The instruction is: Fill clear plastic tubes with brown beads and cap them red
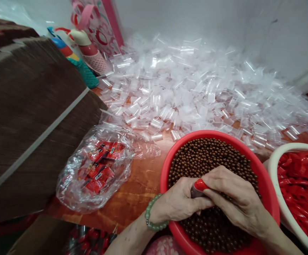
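Note:
Over a red basin (167, 166) of small round brown balls (209, 156), both hands meet around one small item. My left hand (175, 202), with a green bead bracelet (152, 214) at the wrist, is closed around a small see-through plastic container (196, 193), mostly hidden by the fingers. A glossy red cap (201, 184) sits at the top of this container. My right hand (233, 196) has its fingers closed on the cap from the right side. Whether the cap is fully seated cannot be seen.
Clear short plastic tubes (169, 92) lie heaped behind the basin. To the right stands a cream tub (273, 170) of red plastic pieces (299, 184). A clear bag (74, 191) with red packets (100, 179), strapped brown cardboard (32, 106) and bottles (90, 53) are at left.

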Demonstrator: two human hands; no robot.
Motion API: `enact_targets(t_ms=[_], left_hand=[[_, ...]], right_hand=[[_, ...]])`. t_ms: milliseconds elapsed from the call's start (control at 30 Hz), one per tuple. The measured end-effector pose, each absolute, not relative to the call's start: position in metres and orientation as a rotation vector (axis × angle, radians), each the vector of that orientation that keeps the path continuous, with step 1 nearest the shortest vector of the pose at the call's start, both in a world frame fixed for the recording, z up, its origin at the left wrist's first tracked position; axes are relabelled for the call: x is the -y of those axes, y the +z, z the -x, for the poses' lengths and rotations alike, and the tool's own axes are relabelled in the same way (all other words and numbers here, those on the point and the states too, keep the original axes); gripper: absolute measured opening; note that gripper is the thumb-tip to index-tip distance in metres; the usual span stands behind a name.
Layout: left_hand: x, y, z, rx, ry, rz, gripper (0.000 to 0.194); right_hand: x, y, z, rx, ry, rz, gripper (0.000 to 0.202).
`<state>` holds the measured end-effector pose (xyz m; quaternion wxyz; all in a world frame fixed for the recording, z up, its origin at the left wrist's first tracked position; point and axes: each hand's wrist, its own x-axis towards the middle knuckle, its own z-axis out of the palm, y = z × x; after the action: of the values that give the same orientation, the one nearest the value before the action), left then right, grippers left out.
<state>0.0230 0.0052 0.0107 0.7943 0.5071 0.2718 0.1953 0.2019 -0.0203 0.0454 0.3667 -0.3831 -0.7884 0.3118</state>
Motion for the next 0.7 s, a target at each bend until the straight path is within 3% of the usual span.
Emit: enact_targets(t_ms=[200,400,600,700], left_hand=[[-0.005,0.005,-0.02,-0.506,0.413,-1.107,0.037],[-0.007,0.007,-0.019,-0.58,0.34,-0.967,0.053],[-0.01,0.008,-0.023,-0.576,0.402,-0.649,0.045],[-0.008,0.003,-0.025,-0.547,0.451,-0.551,0.043]], right_hand=[[0.018,0.05,-0.202,2.17,0.736,0.995,0.024],[0.024,0.038,-0.204,2.176,0.6,1.056,0.033],[0.029,0.03,-0.193,2.385,0.277,1.171,0.082],[0.026,0.025,-0.185,2.392,0.045,1.207,0.068]])
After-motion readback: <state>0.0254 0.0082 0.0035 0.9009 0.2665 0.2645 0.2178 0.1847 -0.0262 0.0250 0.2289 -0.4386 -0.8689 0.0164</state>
